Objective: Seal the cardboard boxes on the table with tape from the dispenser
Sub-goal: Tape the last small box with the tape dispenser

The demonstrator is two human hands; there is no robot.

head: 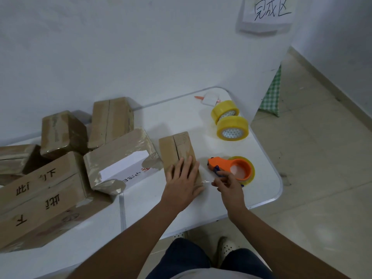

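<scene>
A small brown cardboard box (177, 148) with an open centre seam lies on the white table (141, 208). My left hand (184, 181) lies flat on its near end, fingers spread and straight. To its right sits an orange tape dispenser (231, 170) loaded with a yellowish tape roll. My right hand (228, 185) is beside the dispenser's near side and pinches the clear tape end (207, 181), which stretches toward the box's near right corner.
Several taped and untaped cardboard boxes (60, 164) are piled on the table's left half. Two spare yellow tape rolls (231, 125) stand at the far right, behind them a white pad and an orange pen (209, 98). The table's right edge drops to a tiled floor.
</scene>
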